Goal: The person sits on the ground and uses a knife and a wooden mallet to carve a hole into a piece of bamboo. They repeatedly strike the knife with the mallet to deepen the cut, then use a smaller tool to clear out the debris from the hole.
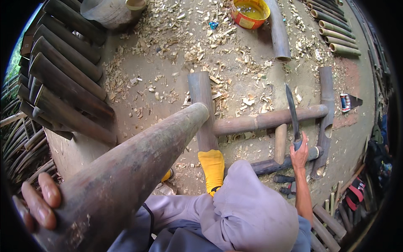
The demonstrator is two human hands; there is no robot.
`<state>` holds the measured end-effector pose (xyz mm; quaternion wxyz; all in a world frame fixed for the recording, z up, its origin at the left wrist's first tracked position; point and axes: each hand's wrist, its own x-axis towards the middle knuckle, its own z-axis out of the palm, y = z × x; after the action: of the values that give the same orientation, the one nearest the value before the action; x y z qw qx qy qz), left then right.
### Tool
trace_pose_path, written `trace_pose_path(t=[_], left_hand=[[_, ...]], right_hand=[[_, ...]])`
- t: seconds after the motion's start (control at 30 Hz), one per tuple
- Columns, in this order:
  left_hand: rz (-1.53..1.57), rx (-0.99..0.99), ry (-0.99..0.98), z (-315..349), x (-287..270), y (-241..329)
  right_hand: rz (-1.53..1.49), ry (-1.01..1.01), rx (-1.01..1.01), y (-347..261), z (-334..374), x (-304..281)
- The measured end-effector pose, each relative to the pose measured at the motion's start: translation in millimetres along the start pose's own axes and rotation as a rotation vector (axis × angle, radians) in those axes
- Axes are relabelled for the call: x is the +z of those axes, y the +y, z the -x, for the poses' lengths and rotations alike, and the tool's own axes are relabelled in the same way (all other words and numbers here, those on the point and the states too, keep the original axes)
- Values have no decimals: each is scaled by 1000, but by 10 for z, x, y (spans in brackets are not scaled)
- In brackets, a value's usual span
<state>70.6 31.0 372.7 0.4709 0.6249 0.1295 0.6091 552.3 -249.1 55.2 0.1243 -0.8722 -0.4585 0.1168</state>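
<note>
At far left, left hand (40,203) wrapped on near end of pole (134,164), thumb hidden. Pole slants across lap, far end at post (201,90); sock (211,166) by post's base. Right hand (299,153) closed round knife (292,109) handle, blade pointing away. Best: brace pole firmly, cut away from knee (242,178), left fingers clear.

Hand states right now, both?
Left hand: fingers curled around the thick bamboo tube, holding it.
Right hand: closed, holding the long knife.
</note>
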Motion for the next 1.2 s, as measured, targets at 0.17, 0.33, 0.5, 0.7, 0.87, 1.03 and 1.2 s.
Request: trace_pose_path(t=[0.17, 0.33, 0.5, 0.7, 0.87, 1.03, 1.2], left_hand=[[142, 10, -111, 20, 136, -408], [55, 7, 6, 6, 318, -242], [28, -62, 51, 85, 91, -128], [46, -31, 261, 403, -160, 194], [268, -89, 444, 715, -480, 462], [410, -97, 670, 1051, -540, -281], [211, -255, 1180, 1774, -672, -831]], right_hand=[[30, 48, 115, 284, 278, 116], [128, 70, 86, -148, 134, 138], [-123, 62, -319, -1107, -131, 188], [-522, -349, -668, -2220, -268, 272], [-575, -449, -870, -2283, -267, 293], [-488, -304, -831, -2009, -284, 286], [-293, -393, -924, -1838, -432, 214]])
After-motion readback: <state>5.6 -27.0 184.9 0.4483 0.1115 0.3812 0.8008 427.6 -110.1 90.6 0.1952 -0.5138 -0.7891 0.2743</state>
